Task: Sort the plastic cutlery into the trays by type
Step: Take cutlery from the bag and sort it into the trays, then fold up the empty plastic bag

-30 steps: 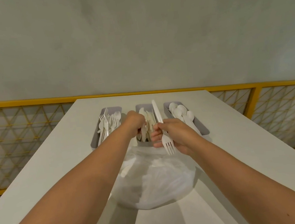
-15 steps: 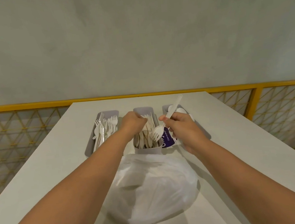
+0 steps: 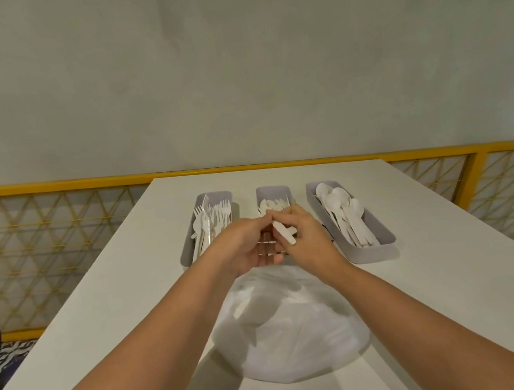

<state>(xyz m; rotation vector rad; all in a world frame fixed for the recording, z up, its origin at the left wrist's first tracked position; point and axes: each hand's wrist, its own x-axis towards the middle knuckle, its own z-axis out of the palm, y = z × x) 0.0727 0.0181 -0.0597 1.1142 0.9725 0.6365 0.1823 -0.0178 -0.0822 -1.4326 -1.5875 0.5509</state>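
Three grey trays line the white table [image 3: 411,209]: fork tray [image 3: 188,254], knife tray [image 3: 273,190], spoon tray [image 3: 371,252]. Above the knife tray, the left hand [image 3: 242,248] curves in, and whether it grips anything cannot be told. A flat white utensil [image 3: 285,239] slants with its handle end pointing near-right and its head hidden, pinched by the right hand [image 3: 309,237].

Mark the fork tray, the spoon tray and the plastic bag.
fork tray [image 3: 214,195]: head view, far end wall.
spoon tray [image 3: 373,253]: head view, near end wall.
plastic bag [image 3: 298,341]: head view, its crumpled middle.
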